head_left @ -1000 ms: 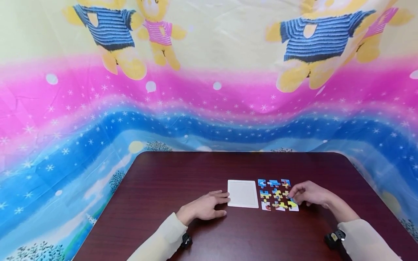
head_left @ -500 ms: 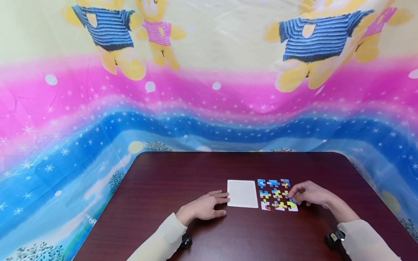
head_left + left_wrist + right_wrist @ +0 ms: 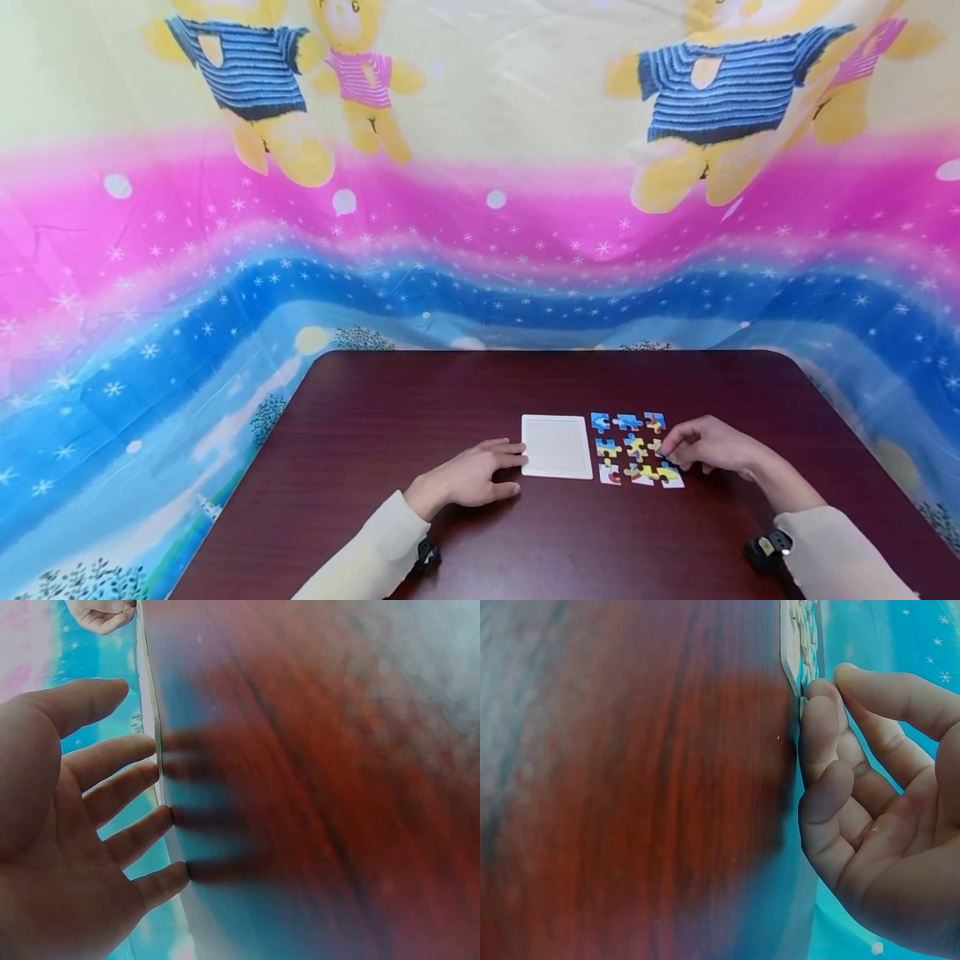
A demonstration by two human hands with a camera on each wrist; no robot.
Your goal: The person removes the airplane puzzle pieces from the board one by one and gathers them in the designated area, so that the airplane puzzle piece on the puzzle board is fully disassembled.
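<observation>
A white, shallow puzzle frame (image 3: 557, 447) lies flat on the dark wood table, with only its pale inside showing. My left hand (image 3: 474, 474) is flat with fingers spread, and its fingertips touch the frame's left edge. In the left wrist view the straight fingers of that left hand (image 3: 90, 802) reach the table surface. Right of the frame, several colourful jigsaw pieces (image 3: 637, 447) lie in three rows, slightly apart. My right hand (image 3: 712, 444) has curled fingers and pinches the middle row's right-hand jigsaw piece (image 3: 655, 446), partly hidden by the fingertips. The right wrist view shows thumb and fingertips (image 3: 849, 678) close together beside the pieces.
The brown table (image 3: 420, 392) extends around the frame and pieces, with rounded far corners. Behind it hangs a printed bear curtain (image 3: 480, 250). Black wrist cameras (image 3: 767, 550) sit at both cuffs, close above the table.
Both hands, the frame and the jigsaw pieces keep their places. Only the head view shifts very slightly.
</observation>
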